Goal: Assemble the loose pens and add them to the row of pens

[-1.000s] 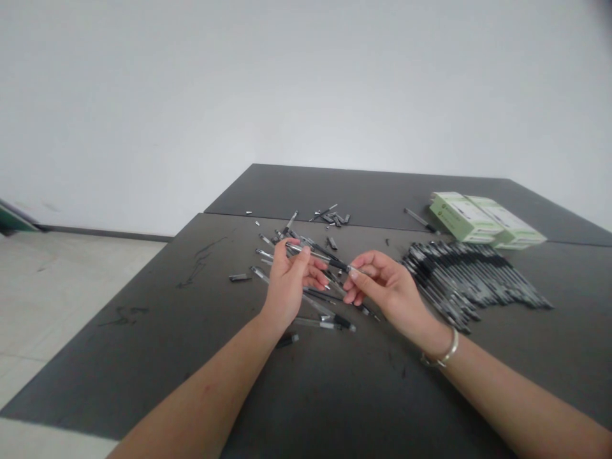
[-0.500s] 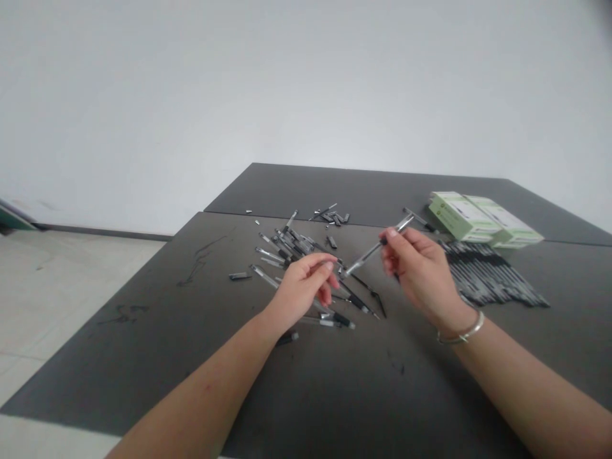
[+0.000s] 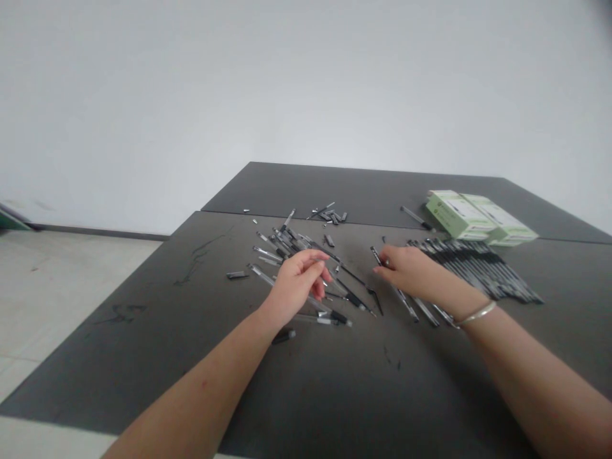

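Observation:
My right hand (image 3: 404, 268) is low over the table, its fingers closed around a clear-barrelled gel pen (image 3: 406, 306). That pen slants on or just above the tabletop, left of a row of similar pens (image 3: 482, 268) laid side by side. My right palm and wrist hide part of the row's near left end. My left hand (image 3: 303, 277) hovers above a loose heap of pens (image 3: 287, 239), thumb against the curled fingers. Whatever may be between them is hidden. Near its fingertips lie a pen with a black grip (image 3: 354, 298) and thin dark pieces (image 3: 375, 296).
Two green-and-white boxes (image 3: 461, 217) stand at the back right, with a single pen (image 3: 415, 218) left of them. Several loose caps (image 3: 335, 217) lie behind the heap; one cap (image 3: 236, 275) lies to its left. Dark smears (image 3: 122, 312) mark the table (image 3: 157, 370).
My right hand has lowered the pen from the air between my hands to the table beside the row. My left hand has stayed almost in place over the heap.

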`<state>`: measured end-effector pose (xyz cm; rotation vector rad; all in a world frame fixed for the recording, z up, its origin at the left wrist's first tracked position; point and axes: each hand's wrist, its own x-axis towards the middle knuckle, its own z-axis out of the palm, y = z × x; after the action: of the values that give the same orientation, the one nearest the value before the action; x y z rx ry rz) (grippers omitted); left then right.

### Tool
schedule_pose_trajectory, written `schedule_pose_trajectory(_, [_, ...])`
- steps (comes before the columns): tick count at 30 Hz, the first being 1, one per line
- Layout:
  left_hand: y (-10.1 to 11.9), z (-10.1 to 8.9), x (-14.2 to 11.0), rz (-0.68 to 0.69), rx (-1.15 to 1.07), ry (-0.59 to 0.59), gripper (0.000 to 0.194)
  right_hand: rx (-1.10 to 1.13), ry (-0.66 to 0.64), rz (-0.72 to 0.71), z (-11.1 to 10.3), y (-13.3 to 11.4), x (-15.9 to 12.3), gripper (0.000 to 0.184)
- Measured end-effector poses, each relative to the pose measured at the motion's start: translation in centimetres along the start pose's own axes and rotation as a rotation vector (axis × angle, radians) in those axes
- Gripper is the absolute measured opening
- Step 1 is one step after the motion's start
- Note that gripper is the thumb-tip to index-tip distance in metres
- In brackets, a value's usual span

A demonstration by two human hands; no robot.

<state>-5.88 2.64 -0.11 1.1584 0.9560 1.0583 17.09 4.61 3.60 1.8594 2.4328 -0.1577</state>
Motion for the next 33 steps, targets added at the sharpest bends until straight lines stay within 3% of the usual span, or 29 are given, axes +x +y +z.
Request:
schedule_pose_trajectory(11, [0.0,-0.2,0.1,0.010,-0.015,0.045,0.015,-0.155,-0.074,0.015,1.4,1.2,0.0,0.017])
schedule_pose_trajectory(25, [0.4,-0.3,0.3,0.057,-0.029,0.107,0.015,-0.214,-0.040,0.062,2.1,1.6,0.1,0.017])
schedule_pose_trajectory(30, [0.3,-0.5,0.4,0.081,-0.034,0.113,0.016,-0.228,0.024,0.075,1.3,0.6,-0.4,0.016])
schedule_pose_trajectory(33, [0.3,-0.5,0.5,0.088,-0.043,0.130,0.016,-0.079,0.082,0.002,0.0,-1.4,-1.0,0.016])
